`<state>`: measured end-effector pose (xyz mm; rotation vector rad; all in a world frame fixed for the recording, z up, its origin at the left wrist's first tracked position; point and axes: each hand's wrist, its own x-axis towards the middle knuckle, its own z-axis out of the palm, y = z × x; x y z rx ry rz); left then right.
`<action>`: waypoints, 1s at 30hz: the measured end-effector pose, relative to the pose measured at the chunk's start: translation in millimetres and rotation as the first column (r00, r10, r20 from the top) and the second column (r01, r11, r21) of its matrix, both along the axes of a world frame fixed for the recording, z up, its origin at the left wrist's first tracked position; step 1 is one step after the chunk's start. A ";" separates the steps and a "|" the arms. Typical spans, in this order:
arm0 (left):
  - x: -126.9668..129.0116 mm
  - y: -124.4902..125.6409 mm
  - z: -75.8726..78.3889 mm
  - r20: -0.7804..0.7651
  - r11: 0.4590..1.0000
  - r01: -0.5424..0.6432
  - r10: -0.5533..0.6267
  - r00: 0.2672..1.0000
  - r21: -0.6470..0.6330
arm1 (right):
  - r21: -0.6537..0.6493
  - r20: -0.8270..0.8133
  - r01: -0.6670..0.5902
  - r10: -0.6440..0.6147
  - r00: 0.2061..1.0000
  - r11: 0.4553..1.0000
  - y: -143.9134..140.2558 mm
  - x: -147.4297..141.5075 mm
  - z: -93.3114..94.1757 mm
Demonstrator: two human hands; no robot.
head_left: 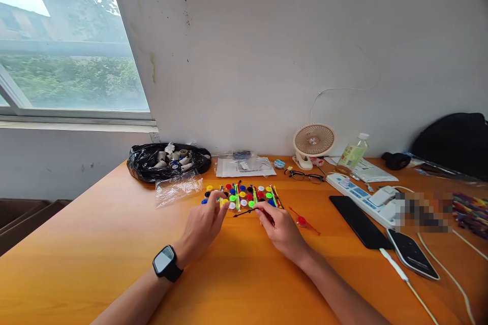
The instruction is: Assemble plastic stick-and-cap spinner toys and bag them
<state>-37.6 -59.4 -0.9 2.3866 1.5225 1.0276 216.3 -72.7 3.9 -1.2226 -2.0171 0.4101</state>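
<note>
The orange tabletop runs under a slanted window and a white wall, and carries everything here. Largest on it is the black plastic bag at the back left, lying open so the small white spools inside can be seen, with a crumpled clear wrapper just in front of it. To the right stand a small desk fan and a drink bottle against the wall, then a white power strip, two dark phones and a pair of glasses — all pushed back or aside, which leaves the middle free for handling.

In that middle lies a cluster of coloured plastic discs and thin sticks, spread flat in rough rows so each piece can be picked singly. The left hand, a smartwatch at its wrist, rests palm down at the near left edge of the cluster; its fingers are loosely spread over the discs, and I cannot tell whether they grip one. The right hand has its fingers pinched on a thin black stick, held low and nearly level just before the cluster. A red stick with a disc lies apart — just right of that hand.
</note>
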 end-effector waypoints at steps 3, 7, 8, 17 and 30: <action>-19.2 16.4 -0.9 0.045 0.987 -0.151 0.148 0.988 0.059 | -0.038 -0.026 0.015 -0.016 1.000 0.999 1.0 10.7 -8.8; -33.9 32.6 -8.2 -0.073 0.990 -0.125 0.130 0.989 0.062 | -0.015 -0.100 0.004 -0.005 0.995 1.000 4.0 13.9 -10.9; -34.7 34.3 -9.9 -0.101 0.993 -0.110 0.114 0.988 0.048 | 0.004 -0.116 -0.008 0.008 0.993 1.000 4.5 13.0 -10.5; -34.3 37.1 -15.0 0.023 0.989 -0.146 0.146 0.989 0.001 | 0.008 -0.169 -0.070 0.070 0.983 0.998 -1.5 4.6 -6.2; -30.5 41.0 -13.9 0.568 0.994 -0.092 0.113 0.815 -0.066 | -0.066 -0.305 -0.040 0.018 0.952 0.997 3.6 3.2 -10.4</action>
